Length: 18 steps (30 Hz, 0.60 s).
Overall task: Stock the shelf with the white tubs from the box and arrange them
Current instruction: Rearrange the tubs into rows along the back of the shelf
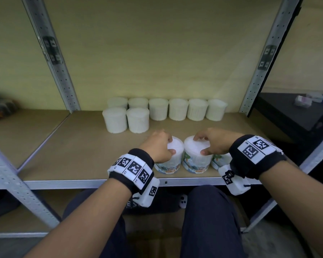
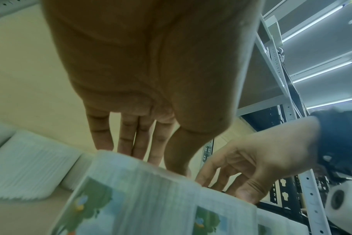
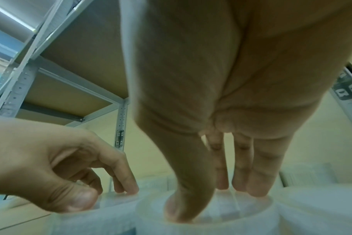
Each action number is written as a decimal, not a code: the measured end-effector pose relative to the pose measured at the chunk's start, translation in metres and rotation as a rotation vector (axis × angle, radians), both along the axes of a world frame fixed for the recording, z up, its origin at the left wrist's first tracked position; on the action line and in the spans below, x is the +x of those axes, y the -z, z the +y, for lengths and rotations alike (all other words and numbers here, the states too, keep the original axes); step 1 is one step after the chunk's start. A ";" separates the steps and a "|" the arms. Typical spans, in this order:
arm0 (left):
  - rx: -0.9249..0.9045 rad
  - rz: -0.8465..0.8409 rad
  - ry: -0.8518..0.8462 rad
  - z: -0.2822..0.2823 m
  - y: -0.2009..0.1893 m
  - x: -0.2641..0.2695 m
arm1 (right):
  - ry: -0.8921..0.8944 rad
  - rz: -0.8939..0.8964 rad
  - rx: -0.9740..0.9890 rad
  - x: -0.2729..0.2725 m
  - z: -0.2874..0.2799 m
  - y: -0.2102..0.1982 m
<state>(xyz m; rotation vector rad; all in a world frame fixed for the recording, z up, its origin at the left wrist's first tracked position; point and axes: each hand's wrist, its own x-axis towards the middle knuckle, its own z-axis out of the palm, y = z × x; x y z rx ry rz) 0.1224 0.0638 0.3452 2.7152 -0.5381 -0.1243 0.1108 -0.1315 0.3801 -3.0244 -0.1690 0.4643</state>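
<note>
Two white cotton-bud tubs stand side by side near the front edge of the wooden shelf board. My left hand grips the lid rim of the left tub from above, thumb toward me. My right hand grips the right tub the same way. A third labelled tub is half hidden under my right wrist. In the left wrist view, the left hand reaches over its tub. The right wrist view shows the right hand on its tub's lid.
Several plain white tubs line the back of the shelf, with two more in front at the left. Perforated metal uprights flank the bay. A black shelf with small packets lies to the right.
</note>
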 end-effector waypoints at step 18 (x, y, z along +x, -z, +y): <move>0.012 0.018 0.037 0.004 -0.001 0.004 | 0.034 0.062 -0.010 0.005 0.003 -0.006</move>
